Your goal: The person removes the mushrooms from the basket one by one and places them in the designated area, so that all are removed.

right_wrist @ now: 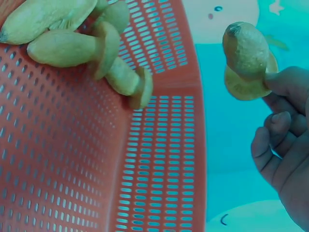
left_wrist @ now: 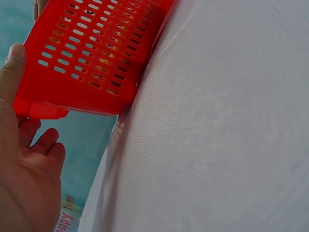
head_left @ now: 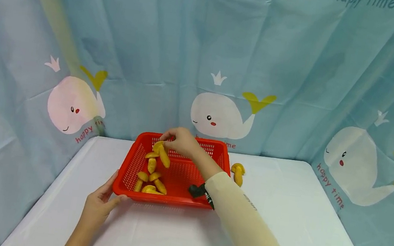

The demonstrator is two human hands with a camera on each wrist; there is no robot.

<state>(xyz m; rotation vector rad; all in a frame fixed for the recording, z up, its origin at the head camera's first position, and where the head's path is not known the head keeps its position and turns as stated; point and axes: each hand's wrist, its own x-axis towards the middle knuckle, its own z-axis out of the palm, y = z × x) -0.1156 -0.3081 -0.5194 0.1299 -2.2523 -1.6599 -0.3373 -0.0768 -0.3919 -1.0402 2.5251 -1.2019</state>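
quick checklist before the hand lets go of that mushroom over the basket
1. Right hand pinches the yellow toy mushroom: ok.
2. Mushroom is over the red perforated plastic basket, judging by the head view: ok.
3. Left hand steadies the basket's near left corner, thumb on the rim: ok.
4. Basket sits flat on the white table: ok.
5. Room inside among the other yellow mushrooms: ok.
6. One stray yellow mushroom lies outside, right of the basket: not ok.
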